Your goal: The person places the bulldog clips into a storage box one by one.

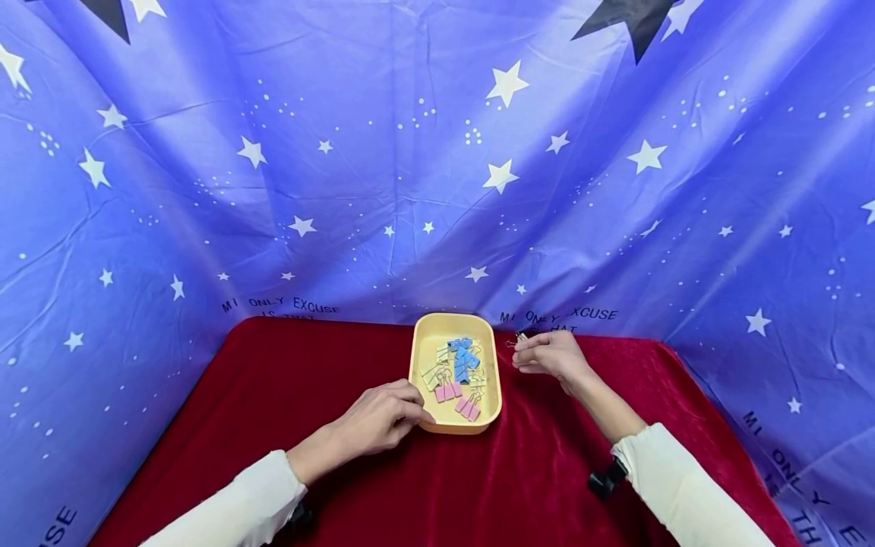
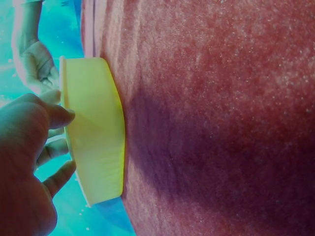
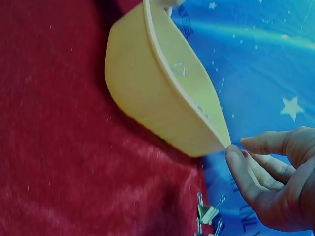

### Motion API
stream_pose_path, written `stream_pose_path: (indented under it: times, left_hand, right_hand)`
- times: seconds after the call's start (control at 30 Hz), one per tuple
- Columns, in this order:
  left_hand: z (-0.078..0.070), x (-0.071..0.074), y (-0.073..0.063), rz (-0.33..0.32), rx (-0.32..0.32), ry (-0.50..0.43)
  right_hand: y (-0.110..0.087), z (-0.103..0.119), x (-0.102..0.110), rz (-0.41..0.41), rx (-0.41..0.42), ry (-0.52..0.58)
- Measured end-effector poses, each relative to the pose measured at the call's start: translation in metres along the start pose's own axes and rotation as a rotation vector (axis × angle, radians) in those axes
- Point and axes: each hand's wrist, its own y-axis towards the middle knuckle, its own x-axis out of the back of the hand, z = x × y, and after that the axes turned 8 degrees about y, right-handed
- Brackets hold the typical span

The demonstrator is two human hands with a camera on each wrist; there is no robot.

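Observation:
A pale yellow plastic tray (image 1: pixel 454 428) stands on the red cloth with binder clips inside. Blue binder clips (image 1: pixel 465 361) lie mid-tray, pink binder clips (image 1: pixel 448 391) nearer its front, and pale ones (image 1: pixel 476 377) among them. My left hand (image 1: pixel 386 414) holds the tray's near left corner, its fingertips at the rim and one digit over the outer wall (image 2: pixel 93 128). My right hand (image 1: pixel 552 355) hovers past the tray's far right corner, thumb and fingers apart with nothing between them. A pale green binder clip (image 3: pixel 207 214) lies on the cloth near it, another clip partly cut off by the frame.
Dark red velvet cloth (image 1: pixel 307 365) covers the table. A blue curtain with white stars (image 1: pixel 396 152) hangs behind and along both sides, close to the table's far edge. Black wrist straps (image 1: pixel 607 479) show at the white sleeves.

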Motion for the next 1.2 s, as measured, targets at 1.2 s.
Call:
stream_pose_path:
  times: [1.2]
  left_hand:
    - [0.000,0.001,-0.001,0.041,0.033,-0.012]
  right_hand:
    - [0.057,-0.036,0.041,-0.257,-0.123,0.059]
